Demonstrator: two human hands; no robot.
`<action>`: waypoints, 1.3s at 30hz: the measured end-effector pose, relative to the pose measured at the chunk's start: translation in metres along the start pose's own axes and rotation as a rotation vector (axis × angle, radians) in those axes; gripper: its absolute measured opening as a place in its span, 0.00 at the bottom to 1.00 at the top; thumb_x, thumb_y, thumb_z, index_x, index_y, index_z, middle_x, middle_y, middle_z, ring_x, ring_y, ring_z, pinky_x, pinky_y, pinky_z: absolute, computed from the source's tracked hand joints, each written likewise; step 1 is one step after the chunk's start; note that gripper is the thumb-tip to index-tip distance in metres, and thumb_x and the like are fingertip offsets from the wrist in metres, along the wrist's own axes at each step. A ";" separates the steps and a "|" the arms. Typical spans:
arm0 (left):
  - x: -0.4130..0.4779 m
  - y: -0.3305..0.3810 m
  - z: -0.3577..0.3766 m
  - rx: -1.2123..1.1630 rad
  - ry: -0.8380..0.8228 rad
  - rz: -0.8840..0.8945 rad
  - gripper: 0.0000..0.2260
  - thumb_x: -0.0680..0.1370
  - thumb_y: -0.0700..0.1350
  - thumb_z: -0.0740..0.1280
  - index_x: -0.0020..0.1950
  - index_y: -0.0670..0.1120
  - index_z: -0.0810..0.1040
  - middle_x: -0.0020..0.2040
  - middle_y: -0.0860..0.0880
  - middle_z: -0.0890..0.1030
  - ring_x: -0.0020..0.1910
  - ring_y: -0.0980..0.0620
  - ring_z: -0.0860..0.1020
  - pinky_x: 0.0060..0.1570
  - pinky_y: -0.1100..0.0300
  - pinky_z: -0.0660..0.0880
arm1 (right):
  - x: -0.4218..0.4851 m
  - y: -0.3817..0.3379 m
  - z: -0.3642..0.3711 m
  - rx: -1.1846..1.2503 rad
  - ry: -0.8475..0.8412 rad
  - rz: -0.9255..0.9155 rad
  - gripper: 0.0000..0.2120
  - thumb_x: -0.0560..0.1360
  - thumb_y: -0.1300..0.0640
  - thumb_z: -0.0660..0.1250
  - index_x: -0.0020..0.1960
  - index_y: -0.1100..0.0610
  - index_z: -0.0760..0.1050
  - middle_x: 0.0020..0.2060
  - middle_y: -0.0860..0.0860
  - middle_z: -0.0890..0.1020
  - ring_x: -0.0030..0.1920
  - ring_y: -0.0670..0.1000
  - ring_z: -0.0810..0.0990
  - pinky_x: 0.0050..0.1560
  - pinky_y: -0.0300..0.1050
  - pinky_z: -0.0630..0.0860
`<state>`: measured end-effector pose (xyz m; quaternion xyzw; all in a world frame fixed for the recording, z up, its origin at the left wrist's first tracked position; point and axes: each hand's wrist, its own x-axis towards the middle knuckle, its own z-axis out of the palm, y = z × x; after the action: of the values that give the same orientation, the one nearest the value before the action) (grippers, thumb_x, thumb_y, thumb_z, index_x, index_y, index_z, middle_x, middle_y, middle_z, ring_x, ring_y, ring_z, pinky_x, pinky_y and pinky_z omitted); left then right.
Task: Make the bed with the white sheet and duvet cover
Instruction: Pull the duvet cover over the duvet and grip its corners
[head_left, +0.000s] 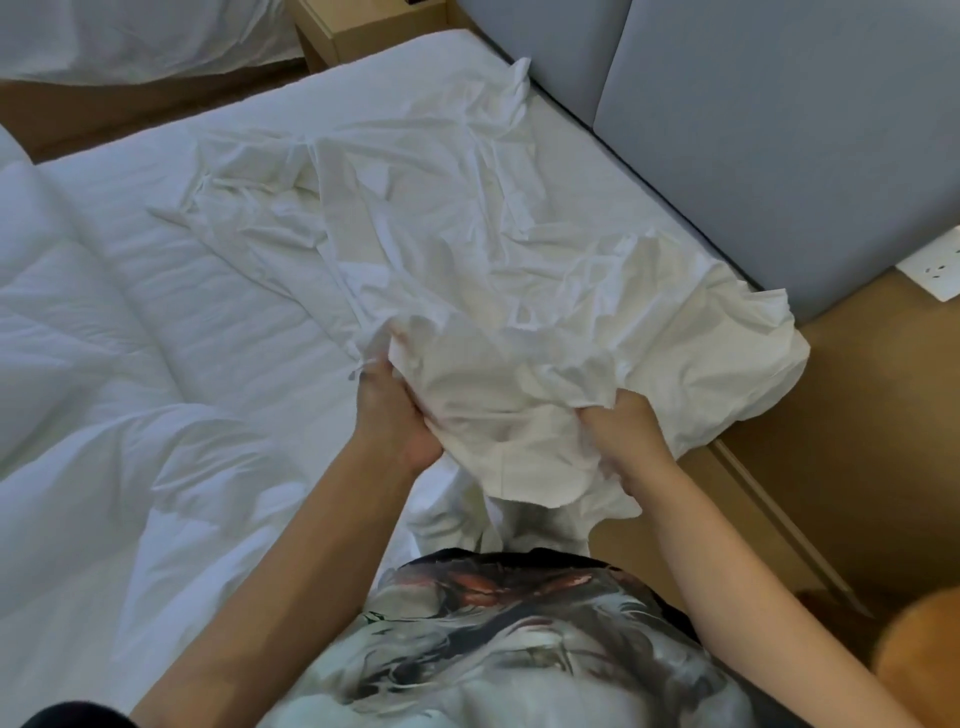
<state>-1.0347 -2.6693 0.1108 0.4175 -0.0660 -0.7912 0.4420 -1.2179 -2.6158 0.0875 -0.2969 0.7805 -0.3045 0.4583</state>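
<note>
A crumpled white sheet (467, 249) lies across the head end of the bed (405, 67), spilling over the near right corner. My left hand (400, 415) grips a bunched fold of it, fingers tucked under the cloth. My right hand (628, 441) holds the same bundle from the right, its fingers curled into the fabric. The gathered part hangs between both hands, just in front of my chest. A puffy white duvet (104, 338) covers the left half of the mattress.
A grey padded headboard (779, 130) runs along the right. Below it is a tan wooden ledge (857, 415) with a white socket plate (935, 270). A wooden nightstand (363, 26) stands at the top, and a second bed (130, 36) is at the top left.
</note>
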 end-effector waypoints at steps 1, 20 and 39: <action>-0.002 -0.001 0.000 0.047 0.002 0.015 0.17 0.75 0.53 0.61 0.55 0.45 0.79 0.56 0.45 0.80 0.58 0.43 0.78 0.62 0.48 0.72 | 0.001 -0.002 -0.001 0.144 -0.002 0.044 0.15 0.77 0.45 0.64 0.57 0.54 0.77 0.48 0.51 0.82 0.45 0.53 0.79 0.37 0.42 0.74; -0.012 -0.010 0.003 0.441 0.045 -0.086 0.04 0.75 0.43 0.67 0.47 0.45 0.80 0.44 0.47 0.82 0.45 0.48 0.80 0.46 0.56 0.77 | 0.002 -0.011 0.014 0.341 -0.034 0.072 0.08 0.80 0.61 0.57 0.51 0.55 0.75 0.45 0.53 0.80 0.45 0.52 0.79 0.46 0.44 0.76; 0.003 -0.017 -0.025 1.337 0.246 0.039 0.03 0.76 0.44 0.68 0.46 0.47 0.75 0.42 0.49 0.78 0.45 0.48 0.77 0.47 0.55 0.77 | -0.006 -0.028 0.028 0.247 -0.202 -0.093 0.09 0.80 0.59 0.59 0.57 0.53 0.75 0.48 0.50 0.81 0.50 0.51 0.79 0.52 0.44 0.75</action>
<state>-1.0288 -2.6552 0.0848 0.6868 -0.4975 -0.5190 0.1072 -1.1849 -2.6349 0.1010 -0.3034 0.6724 -0.3875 0.5529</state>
